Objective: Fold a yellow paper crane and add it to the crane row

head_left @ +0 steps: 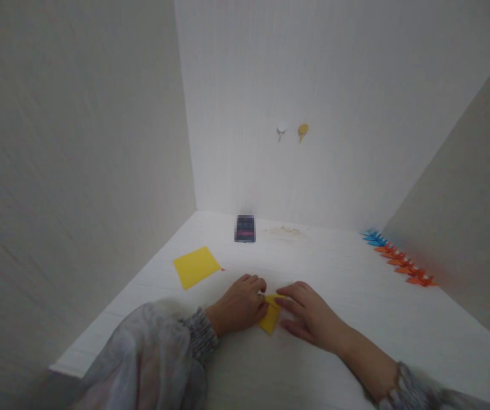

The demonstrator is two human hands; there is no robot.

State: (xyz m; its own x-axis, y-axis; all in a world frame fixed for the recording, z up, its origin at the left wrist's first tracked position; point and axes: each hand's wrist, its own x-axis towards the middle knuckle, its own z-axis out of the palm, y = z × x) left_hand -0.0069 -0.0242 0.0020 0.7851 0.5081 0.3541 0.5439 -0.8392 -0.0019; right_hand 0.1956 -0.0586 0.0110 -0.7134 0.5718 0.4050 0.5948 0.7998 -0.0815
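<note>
A small folded piece of yellow paper point(270, 316) lies on the white table point(347, 319) between my two hands. My left hand point(240, 303) has its fingers curled, pressing down on the paper's left edge. My right hand point(311, 316) rests on the paper's right side with fingers together, pinching its upper corner. A flat yellow paper square point(196, 266) lies to the far left, apart from both hands, with a sliver of orange showing at its right corner.
A row of folded paper figures, blue point(373, 237) then orange point(404, 265), lines the right wall. A small dark blurred object point(245, 228) stands near the back wall. Two hooks, white point(281, 130) and yellow point(303, 131), are on the back wall. Walls close in on three sides.
</note>
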